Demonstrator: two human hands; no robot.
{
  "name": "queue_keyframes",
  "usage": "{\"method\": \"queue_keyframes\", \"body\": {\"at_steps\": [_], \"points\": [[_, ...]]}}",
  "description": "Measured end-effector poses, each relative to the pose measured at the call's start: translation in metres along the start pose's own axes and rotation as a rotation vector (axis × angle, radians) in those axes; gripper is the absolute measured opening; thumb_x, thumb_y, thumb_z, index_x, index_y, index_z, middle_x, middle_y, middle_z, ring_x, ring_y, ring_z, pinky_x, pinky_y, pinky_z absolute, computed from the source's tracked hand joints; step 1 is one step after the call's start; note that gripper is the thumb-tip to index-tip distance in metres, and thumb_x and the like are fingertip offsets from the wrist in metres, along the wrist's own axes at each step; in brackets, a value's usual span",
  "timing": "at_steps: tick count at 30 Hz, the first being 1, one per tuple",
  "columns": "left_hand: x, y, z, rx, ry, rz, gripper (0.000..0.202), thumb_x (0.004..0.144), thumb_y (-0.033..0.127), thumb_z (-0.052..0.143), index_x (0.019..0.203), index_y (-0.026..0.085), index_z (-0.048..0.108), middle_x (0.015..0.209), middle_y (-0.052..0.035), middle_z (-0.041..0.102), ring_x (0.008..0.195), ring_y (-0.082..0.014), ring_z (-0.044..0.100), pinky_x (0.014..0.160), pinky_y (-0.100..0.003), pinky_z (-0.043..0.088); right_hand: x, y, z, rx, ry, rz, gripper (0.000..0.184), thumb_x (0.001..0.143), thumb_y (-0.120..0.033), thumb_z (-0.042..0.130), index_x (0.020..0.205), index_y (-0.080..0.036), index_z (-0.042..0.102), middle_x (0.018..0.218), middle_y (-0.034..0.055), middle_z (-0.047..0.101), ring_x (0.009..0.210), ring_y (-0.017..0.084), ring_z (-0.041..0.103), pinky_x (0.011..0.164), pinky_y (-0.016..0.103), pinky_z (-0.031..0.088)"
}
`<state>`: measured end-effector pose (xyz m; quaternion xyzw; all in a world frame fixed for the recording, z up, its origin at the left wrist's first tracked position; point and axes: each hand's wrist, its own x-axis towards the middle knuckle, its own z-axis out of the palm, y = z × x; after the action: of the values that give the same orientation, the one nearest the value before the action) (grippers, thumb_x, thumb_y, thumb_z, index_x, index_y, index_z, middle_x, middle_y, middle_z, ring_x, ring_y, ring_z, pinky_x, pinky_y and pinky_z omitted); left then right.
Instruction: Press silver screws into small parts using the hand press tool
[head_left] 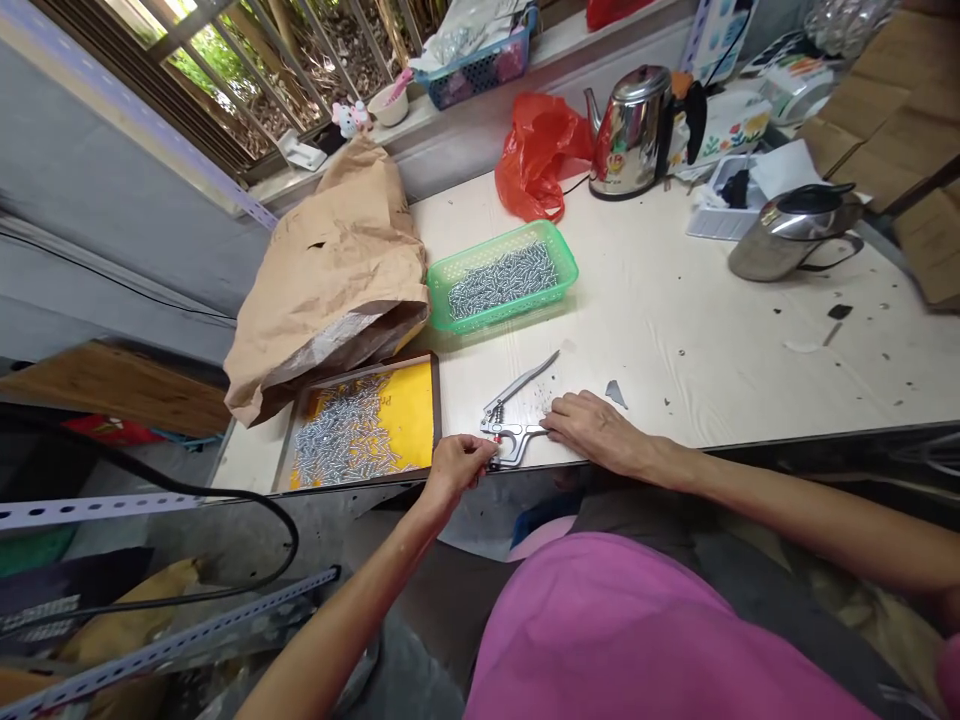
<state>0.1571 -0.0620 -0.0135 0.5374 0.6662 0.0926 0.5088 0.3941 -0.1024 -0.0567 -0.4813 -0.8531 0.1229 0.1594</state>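
A pair of silver hand pliers point(517, 436) with a C-shaped jaw and a spring lies at the table's front edge, its upper handle raised away from the lower one. My right hand point(592, 428) is closed over the end of the lower handle, palm down. At the jaw, my left hand point(459, 464) has thumb and fingers pinched together beside a small red part; what sits between the fingertips is too small to make out. Left of that hand, a shallow tray point(436, 405) with a yellow bottom holds many small metal pieces. A green basket point(564, 278) behind holds more of them.
A large brown paper bag point(337, 250) leans over the tray's back edge. Farther back are a red plastic bag point(541, 155), a metal kettle point(634, 135) and a white basket point(716, 222). A steel pitcher point(780, 240) stands at the right. Grey scrap point(616, 394) lies near my right hand.
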Motion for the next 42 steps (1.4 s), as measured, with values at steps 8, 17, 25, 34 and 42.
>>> {"method": "queue_keyframes", "body": {"at_steps": [8, 17, 25, 34, 42], "points": [[-0.002, 0.003, -0.001, 0.049, -0.059, -0.059, 0.029, 0.072, 0.039, 0.068, 0.059, 0.015, 0.058, 0.038, 0.0061, 0.044, 0.031, -0.0051, 0.034, 0.035, -0.019, 0.022, 0.012, 0.012, -0.026, -0.05, -0.024, 0.017, 0.068, 0.082, -0.054, 0.066, 0.135, -0.015, 0.05, 0.143, 0.0226, 0.042, 0.128, 0.036, 0.04, 0.099, 0.048, 0.034], [-0.001, -0.002, 0.004, 0.052, -0.018, -0.027, 0.027, 0.072, 0.036, 0.061, 0.056, 0.018, 0.052, 0.037, 0.0072, 0.041, 0.031, -0.0054, 0.033, 0.036, -0.02, 0.021, 0.038, 0.035, -0.028, -0.13, -0.178, -0.033, 0.105, 0.066, -0.075, 0.065, 0.143, -0.009, 0.039, 0.14, 0.0264, 0.043, 0.131, 0.044, 0.034, 0.107, 0.063, 0.018], [-0.003, -0.002, 0.005, 0.064, 0.001, -0.024, 0.028, 0.073, 0.038, 0.061, 0.056, 0.018, 0.053, 0.038, 0.007, 0.042, 0.031, -0.0061, 0.034, 0.037, -0.021, 0.023, 0.041, 0.025, -0.036, -0.14, -0.178, -0.01, 0.074, 0.072, -0.057, 0.071, 0.128, -0.012, 0.052, 0.115, 0.0177, 0.058, 0.108, 0.035, 0.049, 0.102, 0.056, 0.023], [-0.011, 0.0, 0.006, 0.434, 0.197, 0.291, 0.022, 0.085, 0.037, 0.059, 0.081, 0.016, 0.065, 0.074, -0.0034, 0.063, 0.065, -0.0159, 0.06, 0.061, -0.027, 0.045, 0.032, 0.013, -0.036, -0.037, -0.132, -0.031, 0.039, 0.087, -0.032, 0.064, 0.119, -0.013, 0.056, 0.108, 0.0133, 0.061, 0.101, 0.027, 0.051, 0.09, 0.039, 0.029], [0.021, 0.036, 0.033, 0.931, 0.05, 0.918, 0.058, 0.081, 0.027, 0.07, 0.132, 0.015, 0.046, 0.129, -0.0124, 0.056, 0.115, -0.0283, 0.049, 0.097, -0.042, 0.046, 0.025, 0.013, -0.04, -0.053, -0.142, 0.043, 0.067, 0.081, -0.037, 0.07, 0.136, -0.011, 0.042, 0.116, 0.0158, 0.06, 0.107, 0.029, 0.051, 0.092, 0.042, 0.032]]}}
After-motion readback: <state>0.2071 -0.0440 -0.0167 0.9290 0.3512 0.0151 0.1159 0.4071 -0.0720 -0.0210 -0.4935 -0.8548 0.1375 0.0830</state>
